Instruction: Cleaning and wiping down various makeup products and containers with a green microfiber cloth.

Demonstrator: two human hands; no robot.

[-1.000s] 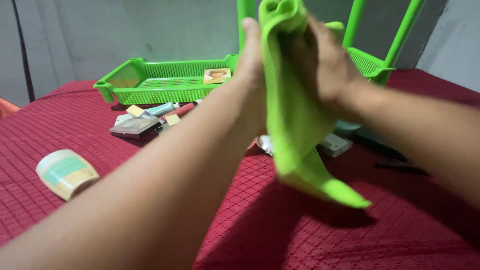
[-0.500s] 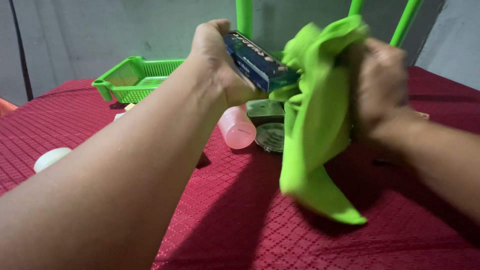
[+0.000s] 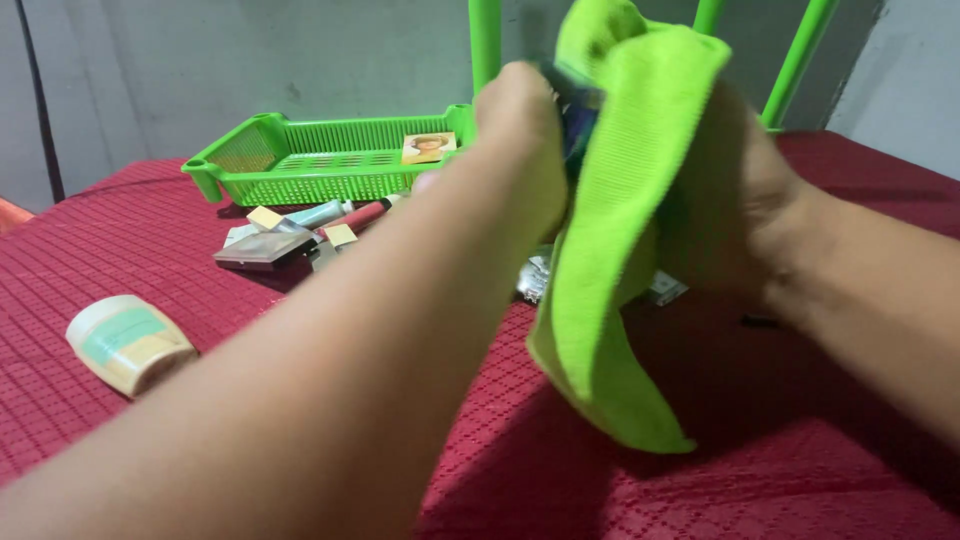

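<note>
Holding both hands up over a red textured tablecloth (image 3: 150, 240), with a bright green cloth (image 3: 610, 250) bunched between them. The left hand (image 3: 525, 150) is curled shut around a dark blue box (image 3: 577, 120), but only a sliver of that box peeks out between the hand and the cloth, so can't say much about it. The right hand (image 3: 735, 215) sits at 3 o'clock from the left one, fingers closed and pressing the cloth against the box. The cloth drapes over the top of the box and hangs down toward 6 o'clock, its tail ending in a point low over the tablecloth; can't tell if it touches.

Other stuff on the table: a green plastic basket tray (image 3: 300, 160) out at 10 o'clock from the hands, with a small picture card (image 3: 428, 148) lying in it near its right end. Just in front of the tray there's a little pile: a flat compact (image 3: 262, 252), a couple of tubes (image 3: 340, 213), small yellowish squares. A pale cream jar (image 3: 128, 342) lies on its side way out at 8 o'clock, well apart from everything else. Green upright poles (image 3: 485, 45) stand behind the hands at 12 o'clock. Some small items sit behind the cloth, mostly hidden.
</note>
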